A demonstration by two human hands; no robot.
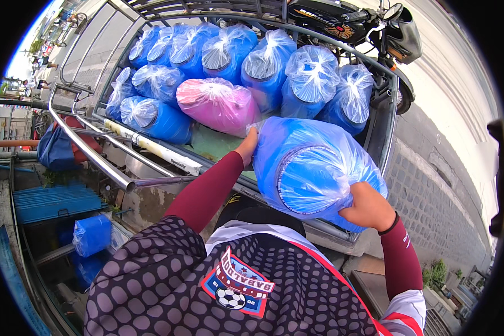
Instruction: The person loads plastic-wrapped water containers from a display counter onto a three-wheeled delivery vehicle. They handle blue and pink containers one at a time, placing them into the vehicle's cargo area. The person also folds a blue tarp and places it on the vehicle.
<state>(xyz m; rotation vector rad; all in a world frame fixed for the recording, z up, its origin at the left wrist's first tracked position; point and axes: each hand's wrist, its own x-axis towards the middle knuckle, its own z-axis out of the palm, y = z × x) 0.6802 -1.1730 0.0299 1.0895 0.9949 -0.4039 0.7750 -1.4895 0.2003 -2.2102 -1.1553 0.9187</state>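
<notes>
A large blue drum [297, 173] in a clear plastic bag leans over the near rail of a metal cargo bed [395, 112]. My right hand [369, 207] is closed around the gathered, twisted top of its bag. At the drum's far left side, my left hand [247, 147] pinches the bag's plastic; its fingertips are partly hidden. Just beyond that hand lies a pink bagged container [215, 103]. Several blue bagged containers [312, 81] stand or lean in rows along the far side, and another blue one [157, 119] lies at the left.
A motorcycle [347, 25] is joined to the bed's far side. Curved metal rails [89, 143] stick out on the left. Below them are a blue and red bag [64, 145] and a blue wrapped container [92, 235]. Paved road [431, 179] runs along the right.
</notes>
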